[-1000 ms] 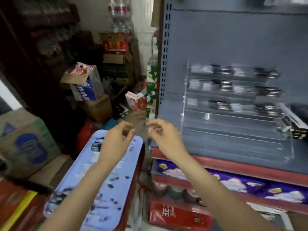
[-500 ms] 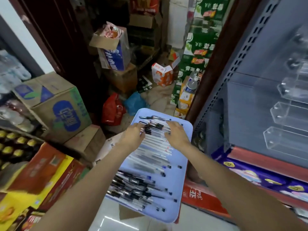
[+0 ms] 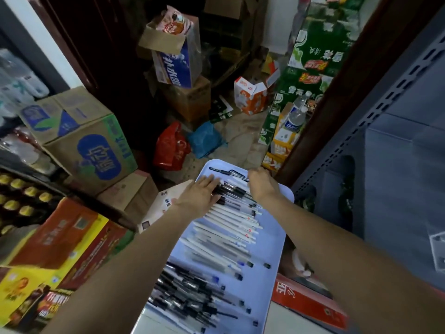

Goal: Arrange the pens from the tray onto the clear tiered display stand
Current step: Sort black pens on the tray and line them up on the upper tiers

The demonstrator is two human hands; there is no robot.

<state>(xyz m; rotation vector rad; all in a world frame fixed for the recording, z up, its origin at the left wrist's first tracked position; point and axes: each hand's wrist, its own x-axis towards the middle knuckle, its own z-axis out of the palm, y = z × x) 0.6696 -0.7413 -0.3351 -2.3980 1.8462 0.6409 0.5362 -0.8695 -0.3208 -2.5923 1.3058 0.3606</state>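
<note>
Blue tray (image 3: 277, 247) at lower centre, hemmed by boxes (image 3: 79, 138), holds pens (image 3: 226, 227); left hand (image 3: 201, 195) lies flat on them, right hand (image 3: 262, 184) curls over some.

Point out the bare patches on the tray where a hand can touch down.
The tray shows bare blue along its right edge, beside the pen tips, and at the far right corner past the right hand. The middle and left are crowded with pens, where the left hand rests.

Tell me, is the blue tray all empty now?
No, the tray holds many pens lying in rows, and the left hand and right hand reach into them.
</note>
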